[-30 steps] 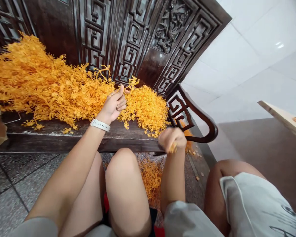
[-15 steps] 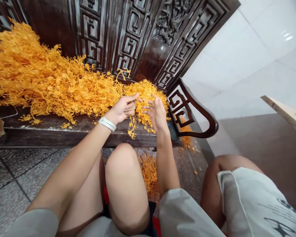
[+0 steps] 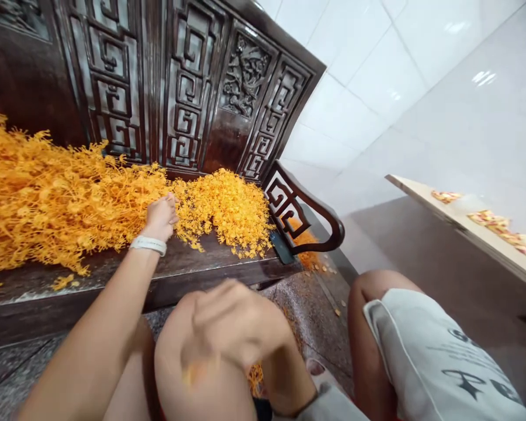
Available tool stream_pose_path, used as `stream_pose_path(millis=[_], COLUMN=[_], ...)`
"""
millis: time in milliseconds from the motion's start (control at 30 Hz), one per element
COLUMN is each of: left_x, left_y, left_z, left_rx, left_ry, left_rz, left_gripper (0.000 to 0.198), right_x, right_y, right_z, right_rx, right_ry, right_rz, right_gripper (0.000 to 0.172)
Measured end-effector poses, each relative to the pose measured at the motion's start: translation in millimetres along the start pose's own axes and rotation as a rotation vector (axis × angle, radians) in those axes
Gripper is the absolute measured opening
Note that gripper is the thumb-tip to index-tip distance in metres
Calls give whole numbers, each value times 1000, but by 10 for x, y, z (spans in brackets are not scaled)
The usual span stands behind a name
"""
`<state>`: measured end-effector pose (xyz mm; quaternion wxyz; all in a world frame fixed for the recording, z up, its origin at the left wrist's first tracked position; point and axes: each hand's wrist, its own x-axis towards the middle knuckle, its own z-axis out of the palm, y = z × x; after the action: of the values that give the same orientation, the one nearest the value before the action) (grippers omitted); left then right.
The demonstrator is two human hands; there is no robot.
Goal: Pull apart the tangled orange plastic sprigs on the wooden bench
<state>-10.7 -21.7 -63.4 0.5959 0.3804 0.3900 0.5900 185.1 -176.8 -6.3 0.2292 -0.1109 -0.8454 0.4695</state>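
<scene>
My left hand (image 3: 161, 215), wearing a pale watch band (image 3: 149, 244), is at the front of a heap of orange branching plastic sprigs (image 3: 65, 204). Its fingers are curled closed; what they may hold is hidden against the orange behind. Low over my knee is my right hand (image 3: 234, 321), smeared by motion, its fingers pointing down. A blurred orange bit (image 3: 199, 371) shows just below those fingers; whether they grip it cannot be told. To the right of my left hand sits a smaller pile of orange pieces (image 3: 239, 213).
The heaps lie on a dark carved wooden bench (image 3: 228, 269) with a curved armrest (image 3: 333, 225). A dark phone-like object (image 3: 281, 248) is beside the armrest. More orange pieces (image 3: 256, 380) lie on the floor. Another person's leg (image 3: 377, 333) is close on my right, and a wooden board (image 3: 456, 219) beyond.
My hands were close together over the smaller pile, a sprig hanging between them. My right hand has dropped towards my knee; my left is by the larger heap. The view has turned right.
</scene>
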Motion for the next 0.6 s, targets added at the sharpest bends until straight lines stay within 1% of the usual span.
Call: stream_pose_path(millis=[33,67,100,133,167,233,267,300,333,400,433,500,600], left_x=[4,-15,-51,-98,-148,-235,-266,-286,-297,-305,-306,-315,-351], left_y=[42,89,138,182,219,260,263,257,243,202,179,137,93], left_z=[-71,-122,-152,-161,-153,-100,-65,-28,9,79,111,173,259], left_rx=[-71,-135,-200,-236,-259,-304,-325,-335,-338,-329,-310,-261,-192], left_ry=[47,81,113,112,104,82,60,34,10,-37,-59,-108,-146], left_rz=[-31,-53,-71,-79,-84,-106,-119,-127,-128,-118,-112,-116,-133], left_gripper=[28,25,23,22,22,22,22,22,22,21,22,24,26], right_x=[-66,-110,-126,-113,-72,64,142,213,270,327,330,308,277], right_y=[-50,-71,-62,-27,28,182,269,358,444,596,659,757,851], right_z=[-20,-82,-177,-295,-423,-657,-741,-792,-808,-751,-693,-567,-461], right_rx=[105,203,302,409,523,760,870,965,1039,1089,1045,856,528], right_ry=[-132,-182,-133,5,205,664,849,982,1058,1103,1102,1099,1116], right_rz=[16,48,79,91,90,72,79,104,146,235,270,305,310], right_gripper=[22,31,41,48,51,47,41,34,28,20,18,20,32])
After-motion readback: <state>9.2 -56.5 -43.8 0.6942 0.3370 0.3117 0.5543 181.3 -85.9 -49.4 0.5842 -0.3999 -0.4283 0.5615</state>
